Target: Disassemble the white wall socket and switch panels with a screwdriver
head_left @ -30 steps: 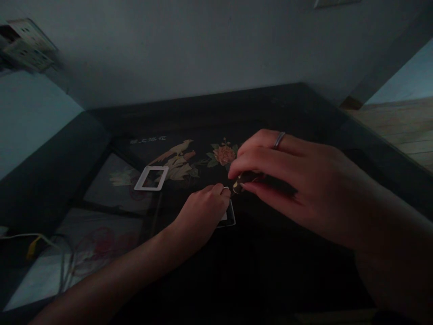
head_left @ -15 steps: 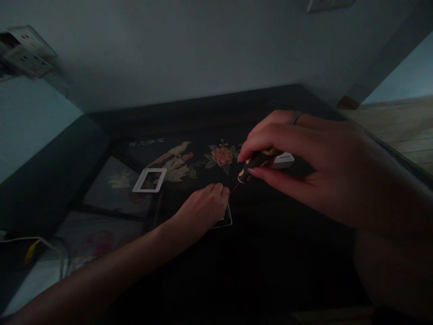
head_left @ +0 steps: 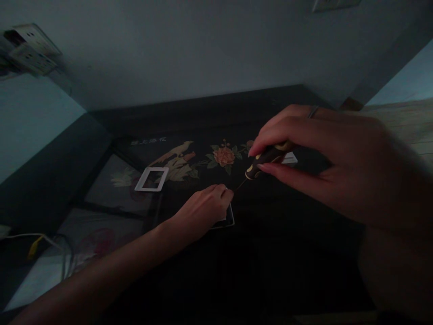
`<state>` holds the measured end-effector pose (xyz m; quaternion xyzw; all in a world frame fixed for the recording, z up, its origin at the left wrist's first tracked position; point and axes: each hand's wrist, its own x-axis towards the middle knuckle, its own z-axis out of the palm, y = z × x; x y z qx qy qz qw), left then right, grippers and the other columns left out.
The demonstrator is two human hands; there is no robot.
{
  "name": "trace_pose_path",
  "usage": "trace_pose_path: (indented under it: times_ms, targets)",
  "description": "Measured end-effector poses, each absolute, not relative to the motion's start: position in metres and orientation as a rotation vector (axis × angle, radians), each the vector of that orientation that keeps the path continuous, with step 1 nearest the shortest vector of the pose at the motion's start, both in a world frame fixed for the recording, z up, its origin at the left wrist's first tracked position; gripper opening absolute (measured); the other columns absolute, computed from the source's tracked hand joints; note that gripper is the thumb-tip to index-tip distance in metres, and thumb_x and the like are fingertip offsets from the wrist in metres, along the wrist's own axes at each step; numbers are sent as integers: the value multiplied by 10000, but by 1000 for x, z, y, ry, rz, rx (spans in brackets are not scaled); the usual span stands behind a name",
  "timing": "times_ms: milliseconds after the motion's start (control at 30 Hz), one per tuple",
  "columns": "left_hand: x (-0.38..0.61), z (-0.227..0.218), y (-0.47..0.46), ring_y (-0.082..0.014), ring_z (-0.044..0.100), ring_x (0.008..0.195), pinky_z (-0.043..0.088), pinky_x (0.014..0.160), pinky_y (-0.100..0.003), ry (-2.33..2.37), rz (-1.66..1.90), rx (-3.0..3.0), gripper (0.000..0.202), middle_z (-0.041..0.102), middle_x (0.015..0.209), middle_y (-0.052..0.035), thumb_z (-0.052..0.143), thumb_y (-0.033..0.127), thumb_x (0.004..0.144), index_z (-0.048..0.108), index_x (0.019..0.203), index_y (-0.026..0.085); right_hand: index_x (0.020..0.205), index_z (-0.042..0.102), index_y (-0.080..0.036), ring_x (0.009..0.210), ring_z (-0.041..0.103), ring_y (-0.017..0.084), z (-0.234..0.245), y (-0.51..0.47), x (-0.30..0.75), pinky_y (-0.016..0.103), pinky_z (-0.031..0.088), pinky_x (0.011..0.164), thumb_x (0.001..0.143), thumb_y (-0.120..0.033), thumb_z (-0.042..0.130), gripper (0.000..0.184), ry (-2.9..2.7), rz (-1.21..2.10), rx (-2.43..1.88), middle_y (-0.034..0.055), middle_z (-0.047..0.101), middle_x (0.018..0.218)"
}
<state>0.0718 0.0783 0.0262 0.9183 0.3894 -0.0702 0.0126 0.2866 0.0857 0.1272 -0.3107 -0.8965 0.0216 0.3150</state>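
My right hand [head_left: 324,158] is closed around the dark handle with yellow patches of a screwdriver [head_left: 267,161]. Its thin shaft slants down and left, and the tip ends at the fingers of my left hand [head_left: 214,203]. Those fingers are curled and pinched together above a small rectangular piece with a pale rim [head_left: 232,216]; what they pinch is hidden. Most of that piece lies under my left hand. A white square frame [head_left: 138,186] rests on the table to the left. Behind my right hand a white piece [head_left: 291,157] partly shows.
The dark table top [head_left: 270,253] carries a printed flower [head_left: 223,156] and bird. Cables with a yellow tag [head_left: 34,248] lie at the left edge near a pale sheet [head_left: 40,280]. Wall sockets [head_left: 35,45] are at upper left. The scene is dim.
My right hand has drawn slightly right with the screwdriver, so more of the shaft shows. My left hand stays by the rimmed piece. The whole view has shifted a little.
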Motion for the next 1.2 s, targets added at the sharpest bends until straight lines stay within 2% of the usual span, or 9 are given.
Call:
trace_pose_path:
  times_ms: [167, 300, 433, 600, 700, 767, 867, 1067, 1200]
  targets:
    - [79, 22, 70, -254, 666, 885, 572, 646, -333, 1267, -258, 2915, 202, 636, 1009, -113, 432, 23, 936, 555, 1054, 132, 966, 630, -252, 804, 635, 175, 130, 87, 290, 294, 513, 706, 903, -170, 566, 121, -2351, -1, -874, 19, 664, 968]
    - [81, 25, 70, -265, 670, 893, 572, 656, -339, 1218, -286, 2955, 201, 649, 983, -127, 417, 40, 957, 553, 1077, 125, 990, 634, -261, 836, 647, 164, 129, 90, 291, 277, 511, 709, 918, -180, 545, 140, -2369, -23, -858, 20, 673, 985]
    - [82, 30, 77, -236, 691, 877, 571, 661, -305, 1089, -294, 2974, 214, 681, 990, -106, 419, 61, 976, 551, 1119, 151, 955, 646, -264, 825, 659, 177, 128, 92, 291, 298, 522, 706, 910, -232, 577, 88, -2332, -47, -874, 1, 687, 943]
    - [74, 37, 86, -225, 716, 860, 563, 655, -283, 1125, -240, 2915, 261, 717, 973, -88, 476, 30, 937, 560, 1160, 137, 965, 657, -235, 827, 662, 169, 129, 91, 294, 287, 521, 694, 902, -224, 607, 81, -2298, -59, -867, 14, 690, 943]
    - [46, 30, 90, -184, 718, 897, 571, 746, -281, 1245, -36, 2802, 324, 724, 1074, -69, 463, 90, 963, 523, 1271, 168, 965, 658, -245, 801, 665, 158, 130, 90, 294, 279, 527, 682, 905, -254, 617, 73, -2254, -43, -888, -3, 686, 943]
    - [14, 19, 93, -155, 716, 846, 561, 773, -266, 1442, 459, 2445, 244, 743, 1021, -18, 479, 195, 978, 611, 1181, 231, 964, 653, -250, 801, 666, 160, 131, 90, 294, 282, 531, 682, 905, -257, 616, 70, -2242, -23, -893, -6, 683, 947]
    - [-45, -3, 94, -179, 697, 761, 557, 705, -293, 1693, 672, 2285, 222, 740, 925, -38, 491, 287, 948, 649, 1073, 194, 955, 648, -248, 788, 663, 167, 129, 92, 291, 290, 538, 670, 903, -223, 603, 73, -2284, 18, -836, 5, 677, 941]
    - [-131, -29, 72, -189, 699, 745, 549, 708, -297, 2023, 843, 2043, 219, 737, 900, -2, 535, 352, 899, 658, 989, 194, 946, 647, -265, 779, 670, 182, 119, 98, 282, 295, 541, 649, 906, -226, 599, 73, -2308, 92, -791, 10, 685, 929]
    - [-147, -44, 63, -214, 689, 747, 552, 725, -340, 2031, 815, 2013, 264, 755, 947, -43, 575, 388, 886, 699, 985, 177, 1011, 654, -274, 805, 688, 187, 112, 100, 276, 295, 542, 671, 908, -240, 614, 116, -2301, 103, -805, 7, 701, 971]
